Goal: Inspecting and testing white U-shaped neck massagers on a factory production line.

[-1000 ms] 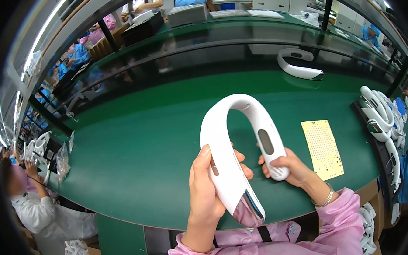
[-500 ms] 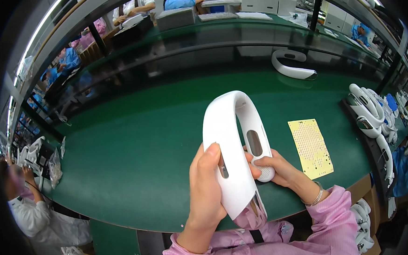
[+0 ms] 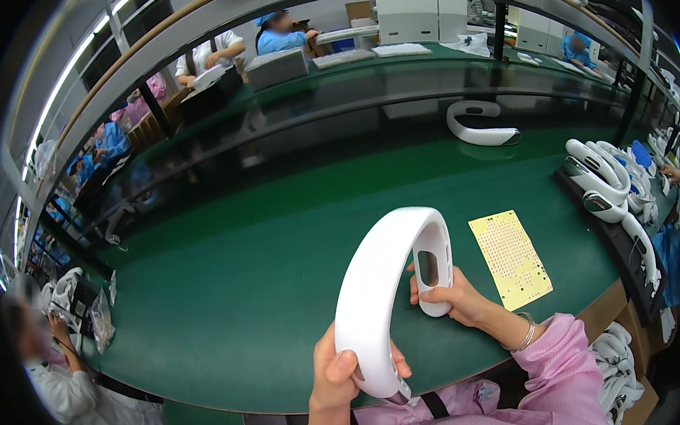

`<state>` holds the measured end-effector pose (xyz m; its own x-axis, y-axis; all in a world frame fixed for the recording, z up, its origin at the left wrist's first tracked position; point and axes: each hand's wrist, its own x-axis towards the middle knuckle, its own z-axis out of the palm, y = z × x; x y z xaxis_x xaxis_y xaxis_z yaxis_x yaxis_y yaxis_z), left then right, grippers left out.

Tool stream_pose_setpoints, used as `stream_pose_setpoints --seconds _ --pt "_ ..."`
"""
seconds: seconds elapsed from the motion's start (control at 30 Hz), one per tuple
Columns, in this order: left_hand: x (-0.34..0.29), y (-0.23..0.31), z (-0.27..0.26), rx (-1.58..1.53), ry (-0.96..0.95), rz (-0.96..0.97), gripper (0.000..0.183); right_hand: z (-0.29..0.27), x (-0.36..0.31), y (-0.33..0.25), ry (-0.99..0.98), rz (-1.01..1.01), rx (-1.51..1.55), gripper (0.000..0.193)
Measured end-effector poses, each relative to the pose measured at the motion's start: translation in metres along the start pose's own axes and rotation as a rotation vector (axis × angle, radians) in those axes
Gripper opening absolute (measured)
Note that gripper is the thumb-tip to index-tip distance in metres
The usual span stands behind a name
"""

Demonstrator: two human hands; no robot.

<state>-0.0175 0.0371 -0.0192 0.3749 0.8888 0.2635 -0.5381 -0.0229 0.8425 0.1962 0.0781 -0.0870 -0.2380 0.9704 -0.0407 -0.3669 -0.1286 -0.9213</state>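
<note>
A white U-shaped neckband device (image 3: 376,289) is held up over the green table, its curved back uppermost. My left hand (image 3: 336,374) is closed round its nearer arm, thumb on the outer face. My right hand (image 3: 463,298) grips the tip of the other arm, where small perforations and a dark oval plate show on the inner face. Right of the device lies a yellow sheet (image 3: 511,259) with rows of small marks. A similar white neckband (image 3: 481,134) rests near the table's far side.
At right, a black tray (image 3: 626,249) carries several white neckbands, with a box of more (image 3: 614,369) below it. A clear bag (image 3: 102,321) lies by the left edge. Co-workers sit at left, right and beyond the dark shelf bar (image 3: 315,106).
The neckband has come lower and turned, so its outer curve shows more and the nearer arm's inner plate is hidden. My left hand has moved down with it. The view has shifted slightly.
</note>
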Motion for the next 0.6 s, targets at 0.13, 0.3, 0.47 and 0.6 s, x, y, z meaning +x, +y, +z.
stream_pose_setpoints --seconds 0.13,0.3,0.47,0.6 --pt "-0.006 -0.009 -0.021 -0.007 -0.016 0.035 0.057 0.005 -0.004 -0.002 0.062 -0.049 -0.056 0.048" --pt "0.002 -0.017 -0.032 0.221 0.279 0.193 0.055 0.007 -0.014 -0.010 0.268 -0.065 -0.270 0.042" --pt "0.007 -0.025 -0.042 0.353 0.528 0.121 0.057 0.040 -0.044 -0.050 0.119 -0.154 -0.434 0.053" --pt "0.017 -0.024 -0.047 0.098 0.634 -0.003 0.041 0.061 -0.061 -0.092 -0.216 0.045 -0.191 0.062"
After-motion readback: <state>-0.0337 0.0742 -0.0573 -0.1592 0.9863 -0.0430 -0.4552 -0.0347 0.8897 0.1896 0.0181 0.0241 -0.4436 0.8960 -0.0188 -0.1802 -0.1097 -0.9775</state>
